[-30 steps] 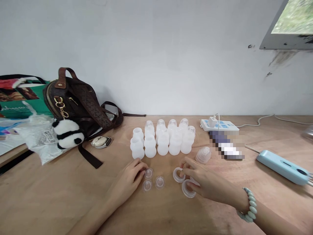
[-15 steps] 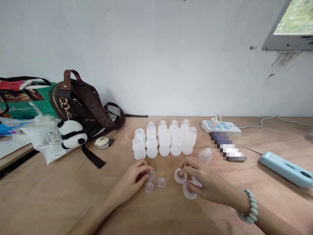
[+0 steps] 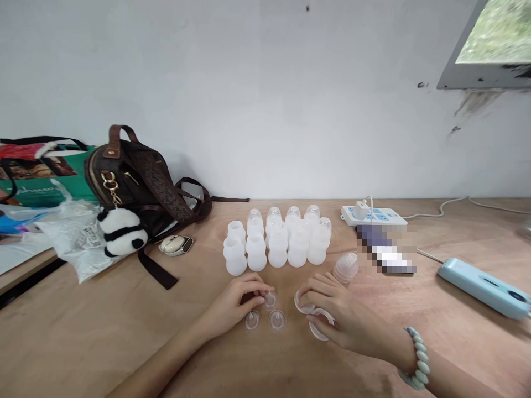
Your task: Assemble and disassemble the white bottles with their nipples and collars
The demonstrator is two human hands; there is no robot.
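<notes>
My left hand [image 3: 234,305] rests on the wooden table [image 3: 83,342] with its fingertips pinched on a small clear teat [image 3: 270,299]. Two more clear teats [image 3: 265,321] lie just in front of it. My right hand [image 3: 338,316], with a bead bracelet [image 3: 415,359] on the wrist, has its fingers closed on a white screw ring [image 3: 303,303]; a second ring [image 3: 318,324] lies partly under the palm. Behind both hands stands a cluster of several white bottles [image 3: 277,240]. A clear dome cap [image 3: 345,267] lies to the right of them.
A brown bag [image 3: 136,179] with a panda charm [image 3: 121,231] sits at the left, beside plastic packets [image 3: 74,235] and a small mouse-like device [image 3: 175,244]. A power strip [image 3: 373,214], a blurred item and a light blue device [image 3: 483,286] lie on the right.
My left hand slid right, and its fingers closed on one teat. My right hand shifted slightly over the rings. The view drifted a little.
</notes>
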